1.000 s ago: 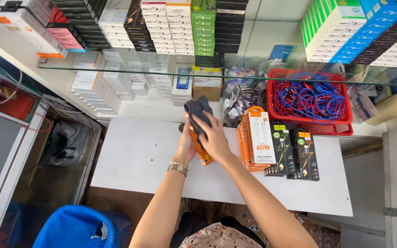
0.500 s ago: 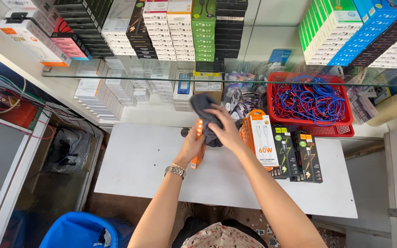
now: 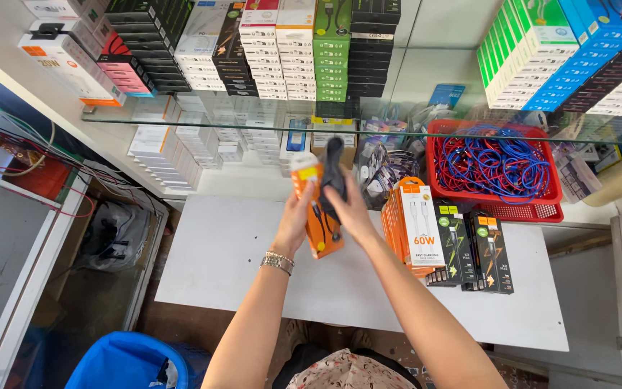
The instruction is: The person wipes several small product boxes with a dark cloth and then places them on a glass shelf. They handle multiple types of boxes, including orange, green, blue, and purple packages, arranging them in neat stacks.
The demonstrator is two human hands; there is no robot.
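My left hand (image 3: 296, 220) holds an orange and white cable box (image 3: 316, 207) upright above the white table (image 3: 232, 252). A dark cloth (image 3: 333, 173), blurred by motion, is gripped in my right hand (image 3: 347, 209) and pressed against the box's right side. Both hands meet in the middle of the view, a little above the table's far edge. A metal bracelet sits on my left wrist.
A row of orange boxes (image 3: 413, 227) and black boxes (image 3: 478, 248) stands on the table at right. Behind them is a red basket (image 3: 494, 166) of blue and red cables. Stacked boxes fill the glass shelf (image 3: 253, 126). A blue bin (image 3: 127, 362) sits at lower left.
The orange box has been raised and turned upright so its front shows. The cloth has shifted from the top of the box to its right side.
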